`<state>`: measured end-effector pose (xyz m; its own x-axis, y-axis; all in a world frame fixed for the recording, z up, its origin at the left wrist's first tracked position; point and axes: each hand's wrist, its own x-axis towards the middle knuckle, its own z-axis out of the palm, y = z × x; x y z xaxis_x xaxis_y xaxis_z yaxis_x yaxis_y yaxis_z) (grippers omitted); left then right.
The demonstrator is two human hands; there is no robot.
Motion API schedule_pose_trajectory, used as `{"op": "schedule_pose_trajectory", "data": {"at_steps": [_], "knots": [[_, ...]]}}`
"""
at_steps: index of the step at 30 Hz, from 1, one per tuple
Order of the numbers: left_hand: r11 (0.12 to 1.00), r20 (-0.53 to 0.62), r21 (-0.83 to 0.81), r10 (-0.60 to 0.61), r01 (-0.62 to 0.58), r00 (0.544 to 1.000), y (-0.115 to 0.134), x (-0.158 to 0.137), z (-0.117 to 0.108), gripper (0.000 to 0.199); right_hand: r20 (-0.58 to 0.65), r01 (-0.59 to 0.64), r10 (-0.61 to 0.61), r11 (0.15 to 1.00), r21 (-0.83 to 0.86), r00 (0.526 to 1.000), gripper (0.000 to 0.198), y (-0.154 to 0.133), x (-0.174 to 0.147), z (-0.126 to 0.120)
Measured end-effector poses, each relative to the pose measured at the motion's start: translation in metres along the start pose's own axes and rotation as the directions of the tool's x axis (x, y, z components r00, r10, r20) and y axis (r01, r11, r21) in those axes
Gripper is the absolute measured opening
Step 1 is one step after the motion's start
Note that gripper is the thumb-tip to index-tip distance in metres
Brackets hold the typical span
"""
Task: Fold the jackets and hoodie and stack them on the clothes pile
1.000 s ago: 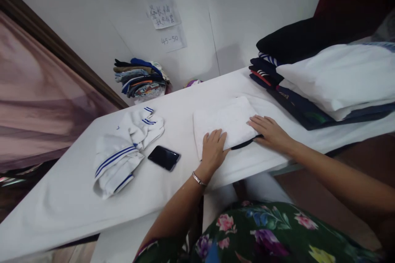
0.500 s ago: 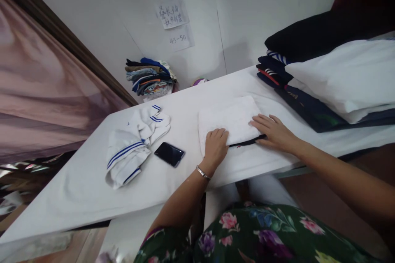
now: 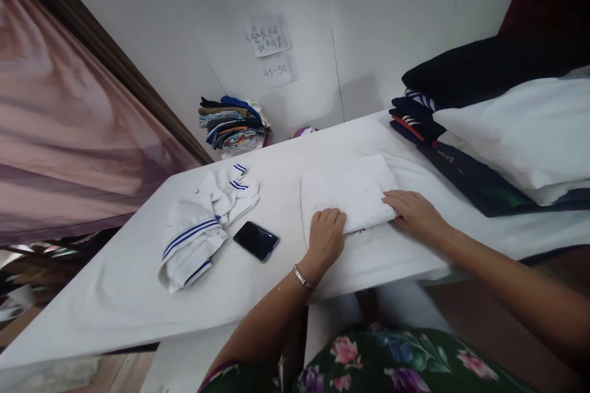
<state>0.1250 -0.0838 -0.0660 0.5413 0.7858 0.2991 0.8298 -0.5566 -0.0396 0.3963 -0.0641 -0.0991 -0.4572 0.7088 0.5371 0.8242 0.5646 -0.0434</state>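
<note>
A folded white garment with a soft, fleecy-looking surface lies flat on the white-covered table. My left hand grips its near left corner, fingers bent over the top and the thumb hidden. At the near right corner, my right hand has its fingers on top of the cloth edge and its thumb down beside it. A small coloured mark shows under the front edge between the hands. Left of my left hand lies a black phone, and beyond it a crumpled white garment with blue stripes.
Dark and white clothes are piled on the table's right end. A stack of folded clothes stands beyond the far edge, below handwritten paper signs on the wall. A pink curtain hangs at the left.
The dark strip along the folded garment's front edge is now out of sight. My right fingers have drawn together at the corner. The whole scene sits slightly lower in view.
</note>
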Motion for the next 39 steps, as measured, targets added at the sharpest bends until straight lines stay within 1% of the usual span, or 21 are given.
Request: {"op": "schedule_pose_trajectory", "data": {"at_steps": [3,5,8,10,12,14,16,18,20,22,23,24,26,29,31,33,34,36,38,39], "knots": [[0.999,-0.04,0.026,-0.029,0.03,0.999,-0.005,-0.004,0.003,0.026,0.008,-0.001,0.001,1.0,-0.005,1.0,0.042,-0.001,-0.002,0.002],[0.997,-0.054,0.057,-0.042,0.045,0.998,-0.007,-0.004,0.009,0.022,0.007,-0.011,0.011,1.0,-0.003,1.0,0.041,-0.001,-0.003,0.004],[0.995,-0.058,0.102,-0.015,0.021,0.998,-0.01,-0.001,0.018,0.017,0.039,-0.029,0.03,0.999,-0.022,0.999,0.041,-0.003,-0.003,0.001],[0.994,-0.07,0.107,0.011,-0.003,0.998,-0.01,0.0,0.022,0.016,0.069,-0.031,0.034,0.998,-0.051,0.997,0.045,-0.011,0.0,-0.009],[0.995,-0.087,0.099,0.012,-0.003,0.996,-0.01,0.0,0.024,0.016,0.069,-0.006,0.009,0.999,-0.042,0.998,0.049,-0.027,0.008,-0.025],[0.996,-0.099,0.091,-0.004,0.013,0.995,-0.009,-0.002,0.024,0.015,0.029,0.05,-0.05,0.999,0.013,0.998,0.053,-0.046,0.023,-0.042],[0.996,-0.103,0.092,-0.011,0.021,0.995,-0.008,-0.003,0.025,0.014,-0.028,0.106,-0.105,0.993,0.053,0.994,0.053,-0.061,0.042,-0.05],[0.995,-0.103,0.099,-0.008,0.019,0.995,-0.007,-0.003,0.025,0.012,-0.027,0.108,-0.107,0.993,0.037,0.994,0.055,-0.066,0.059,-0.043],[0.994,-0.099,0.106,0.002,0.009,0.995,-0.007,-0.003,0.026,0.012,0.061,0.05,-0.05,0.999,-0.001,0.997,0.055,-0.06,0.067,-0.021],[0.994,-0.09,0.108,0.02,-0.01,0.996,-0.007,-0.003,0.027,0.012,0.171,-0.012,0.019,0.999,-0.039,0.985,0.055,-0.048,0.064,0.007],[0.994,-0.082,0.107,0.031,-0.022,0.996,-0.007,-0.003,0.028,0.012,0.195,-0.026,0.037,0.998,-0.059,0.98,0.056,-0.042,0.06,0.02],[0.994,-0.074,0.105,0.041,-0.033,0.996,-0.007,-0.003,0.028,0.013,0.202,-0.033,0.048,0.996,-0.078,0.978,0.056,-0.037,0.055,0.029],[0.994,-0.054,0.097,0.057,-0.051,0.997,-0.006,-0.005,0.028,0.013,0.181,-0.029,0.048,0.994,-0.105,0.982,0.057,-0.032,0.046,0.04],[0.996,-0.024,0.042,0.084,-0.083,0.996,-0.008,-0.01,0.019,0.018,0.156,-0.02,0.038,0.993,-0.119,0.987,0.058,-0.032,0.04,0.039],[0.991,-0.008,-0.069,0.113,-0.113,0.994,-0.013,-0.011,0.008,0.023,0.155,-0.016,0.035,0.993,-0.119,0.987,0.058,-0.034,0.04,0.037],[0.966,-0.023,-0.222,0.132,-0.133,0.991,-0.021,-0.008,-0.004,0.034,0.149,-0.013,0.03,0.994,-0.111,0.988,0.058,-0.035,0.04,0.036],[0.952,-0.05,-0.28,0.116,-0.125,0.992,-0.025,-0.004,-0.009,0.039,0.142,-0.014,0.029,0.995,-0.103,0.989,0.057,-0.035,0.04,0.036],[0.948,-0.11,-0.314,0.02,-0.053,0.994,-0.034,0.006,-0.012,0.044,0.137,-0.018,0.029,0.996,-0.082,0.99,0.057,-0.035,0.038,0.035],[0.963,-0.126,-0.262,-0.094,0.058,0.988,-0.041,0.016,-0.006,0.048,0.165,-0.03,0.038,0.998,-0.051,0.986,0.057,-0.034,0.038,0.032],[0.968,-0.112,-0.227,-0.132,0.104,0.985,-0.043,0.02,0.0,0.052,0.192,-0.042,0.046,0.999,-0.029,0.98,0.056,-0.034,0.041,0.029]]}}
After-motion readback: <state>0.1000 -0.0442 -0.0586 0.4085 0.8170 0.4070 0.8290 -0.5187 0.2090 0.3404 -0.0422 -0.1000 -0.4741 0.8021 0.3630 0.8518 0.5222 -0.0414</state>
